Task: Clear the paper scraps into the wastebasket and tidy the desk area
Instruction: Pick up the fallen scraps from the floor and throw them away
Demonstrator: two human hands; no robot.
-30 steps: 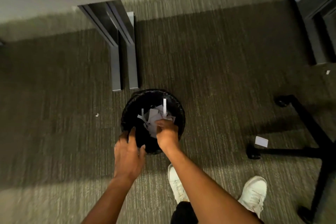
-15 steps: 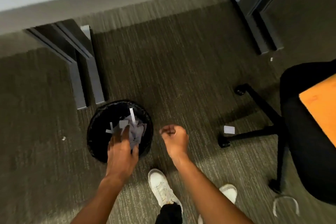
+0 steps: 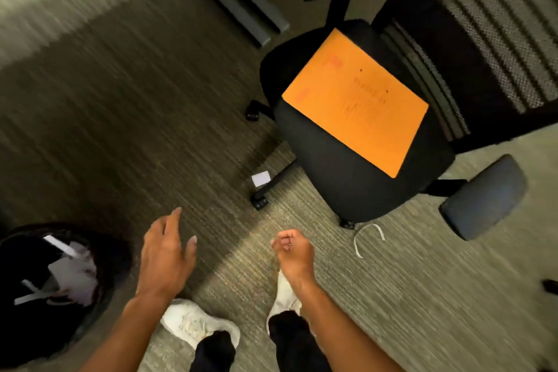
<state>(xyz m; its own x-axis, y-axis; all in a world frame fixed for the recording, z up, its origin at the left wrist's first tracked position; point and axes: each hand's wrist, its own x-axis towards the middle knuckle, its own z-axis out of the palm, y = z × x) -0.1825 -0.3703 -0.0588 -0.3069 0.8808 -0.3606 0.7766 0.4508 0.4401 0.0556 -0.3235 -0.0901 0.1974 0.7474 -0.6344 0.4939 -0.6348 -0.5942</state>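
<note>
White shoes (image 3: 199, 325) stand on the grey-green carpet (image 3: 120, 118) at the bottom centre of the frame, with dark trouser legs above them. Just above the shoes, both bare hands hang over the floor. The left hand (image 3: 167, 254) is spread loosely, fingers apart, with nothing in it. The right hand (image 3: 293, 252) is curled into a fist; whether anything is inside it cannot be told. At the lower left edge sits the black wastebasket (image 3: 18, 338), with white paper scraps (image 3: 72, 278) lying inside it. To the right of the right hand, a thin curved white strip (image 3: 370, 235) lies on the carpet near the chair's base. Higher, at mid-frame, a small white paper square (image 3: 261, 178) rests on the carpet just beside a leg and caster of the black office chair (image 3: 347, 187). An orange envelope (image 3: 359, 100) lies flat on the chair seat. Along the top edge, a dark grey desk leg (image 3: 238, 0) runs diagonally. The picture is blurred by motion.
</note>
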